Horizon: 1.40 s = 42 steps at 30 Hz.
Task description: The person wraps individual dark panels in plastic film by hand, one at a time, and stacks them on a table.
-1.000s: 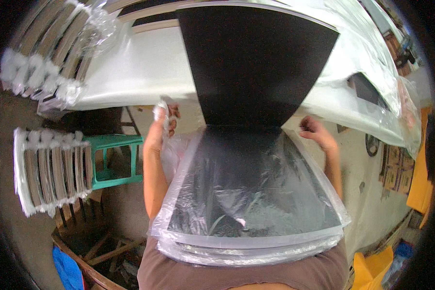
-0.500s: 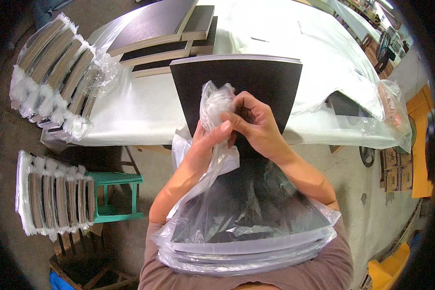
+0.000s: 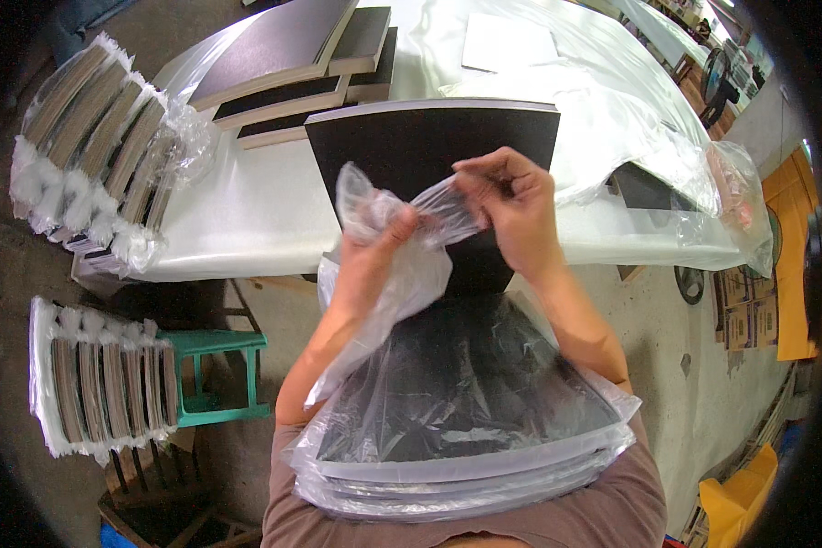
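Observation:
My left hand (image 3: 367,269) grips a bunched clear plastic bag (image 3: 402,279), whose lower part hangs down beside my left forearm. My right hand (image 3: 525,210) pinches the bag's edge between its fingertips, and the film is stretched between the two hands. Right behind them, a black flat panel (image 3: 429,137) with a pale edge stands upright at the table's front. Below, against my body, rests a stack of black panels (image 3: 466,393) wrapped in clear plastic. Whether the bag in my hands is joined to that wrapping I cannot tell.
More black panels (image 3: 265,55) lie piled on the white-covered table (image 3: 201,228). Wrapped bundles (image 3: 82,137) stand at the table's left end; others (image 3: 110,384) sit by a green stool (image 3: 215,342). A white sheet (image 3: 507,44) and a dark panel (image 3: 648,190) lie to the right.
My hands have moved apart, the right one rightward, drawing the bunched plastic out between them. The view has shifted slightly; the upright panel and the wrapped stack stay in place.

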Motion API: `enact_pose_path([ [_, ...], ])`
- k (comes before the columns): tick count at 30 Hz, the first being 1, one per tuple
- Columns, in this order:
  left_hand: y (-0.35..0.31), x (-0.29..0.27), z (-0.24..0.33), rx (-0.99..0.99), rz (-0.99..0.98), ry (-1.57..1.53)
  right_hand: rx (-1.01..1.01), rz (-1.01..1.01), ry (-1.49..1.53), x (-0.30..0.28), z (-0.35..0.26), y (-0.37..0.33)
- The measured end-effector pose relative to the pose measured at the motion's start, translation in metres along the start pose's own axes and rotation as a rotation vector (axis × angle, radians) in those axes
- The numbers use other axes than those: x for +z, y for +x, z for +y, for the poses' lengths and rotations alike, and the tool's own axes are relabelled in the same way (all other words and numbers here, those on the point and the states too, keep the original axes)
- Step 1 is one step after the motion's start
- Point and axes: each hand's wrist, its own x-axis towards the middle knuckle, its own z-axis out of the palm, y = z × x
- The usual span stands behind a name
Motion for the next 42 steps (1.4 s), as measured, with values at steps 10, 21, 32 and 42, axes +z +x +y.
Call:
enact_pose_path([
  [10, 0.022, -0.22, 0.06, 0.258, 0.916, 0.289, 0.031, 0.361, -0.169, -0.093, -0.017, -0.002],
  [21, 0.01, -0.002, 0.057, 0.432, -0.053, 0.885, 0.076, 0.049, -0.155, -0.045, -0.019, -0.01],
  [32, 0.021, 0.039, -0.002, 0.139, -0.149, 0.383, 0.113, 0.077, 0.128, -0.032, -0.012, -0.011],
  [42, 0.012, 0.043, 0.002, 0.029, -0.144, 0.436, 0.11, 0.16, -0.034, -0.031, 0.002, -0.009],
])
